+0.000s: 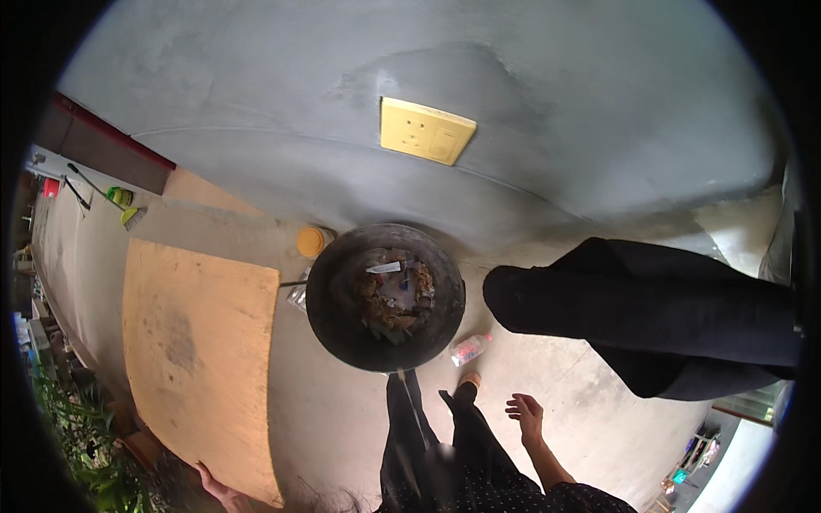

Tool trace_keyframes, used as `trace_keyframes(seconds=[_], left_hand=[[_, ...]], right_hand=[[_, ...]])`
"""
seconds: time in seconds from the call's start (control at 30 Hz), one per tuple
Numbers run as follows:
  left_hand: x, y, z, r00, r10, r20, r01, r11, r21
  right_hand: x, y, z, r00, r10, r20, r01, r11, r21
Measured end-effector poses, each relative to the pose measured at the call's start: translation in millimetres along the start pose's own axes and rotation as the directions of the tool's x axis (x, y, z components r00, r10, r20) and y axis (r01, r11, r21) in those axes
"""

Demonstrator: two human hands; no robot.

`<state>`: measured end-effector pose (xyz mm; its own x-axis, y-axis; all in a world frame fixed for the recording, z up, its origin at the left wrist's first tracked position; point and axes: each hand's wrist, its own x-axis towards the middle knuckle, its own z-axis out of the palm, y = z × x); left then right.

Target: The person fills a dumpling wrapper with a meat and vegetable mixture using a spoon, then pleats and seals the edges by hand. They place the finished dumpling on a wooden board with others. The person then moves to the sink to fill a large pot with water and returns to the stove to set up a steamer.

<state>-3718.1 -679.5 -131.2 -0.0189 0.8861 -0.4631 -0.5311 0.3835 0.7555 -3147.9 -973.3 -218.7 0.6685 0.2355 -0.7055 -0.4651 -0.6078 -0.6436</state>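
My left hand (221,488) grips the lower edge of a large tan board (205,359), stained in its middle, at the left of the view. My right hand (527,413) hangs with bent fingers apart and nothing in them, at the lower right of centre. Between them, further forward, stands a round black bin (324,301) with scraps and wrappers (397,295) inside. A plastic bottle with a pink cap (469,350) lies on the floor near my foot, right of the bin.
A grey wall with a yellow socket plate (428,131) rises ahead. An orange-lidded container (311,242) stands behind the bin. Black fabric (641,314) spans the right side. A broom (131,217) and a green bucket (119,195) are at the far left; plants (90,442) grow at the lower left.
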Motion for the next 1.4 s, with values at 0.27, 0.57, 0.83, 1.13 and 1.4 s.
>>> trace_keyframes(seconds=[0.27,0.57,0.83,1.13,1.4], left_hand=[[2.9,-62.8,16.5,0.997,-0.066,0.046,0.059,0.989,0.138],[-10.0,-238.2,130.7,0.849,-0.511,0.133,0.503,0.859,0.094],[-118.3,-385.6,129.2,0.504,-0.845,-0.18,0.767,0.343,0.542],[-562.9,-450.4,388.0,-0.26,-0.31,0.915,-0.598,0.795,0.1],[-702.7,-652.4,388.0,-0.902,-0.34,0.265,-0.431,0.712,-0.555]], right_hand=[[-26.0,39.5,-35.4,0.999,0.009,-0.053,-0.007,0.999,0.054],[-81.8,91.7,-90.4,0.991,-0.053,-0.125,0.069,0.989,0.128],[-125.0,178.9,-185.9,0.957,0.023,-0.289,0.107,0.898,0.427],[-142.1,262.3,-341.1,0.996,-0.06,-0.064,0.065,0.005,0.998],[-288.4,247.5,-550.9,0.831,-0.138,-0.539,0.457,-0.384,0.802]])
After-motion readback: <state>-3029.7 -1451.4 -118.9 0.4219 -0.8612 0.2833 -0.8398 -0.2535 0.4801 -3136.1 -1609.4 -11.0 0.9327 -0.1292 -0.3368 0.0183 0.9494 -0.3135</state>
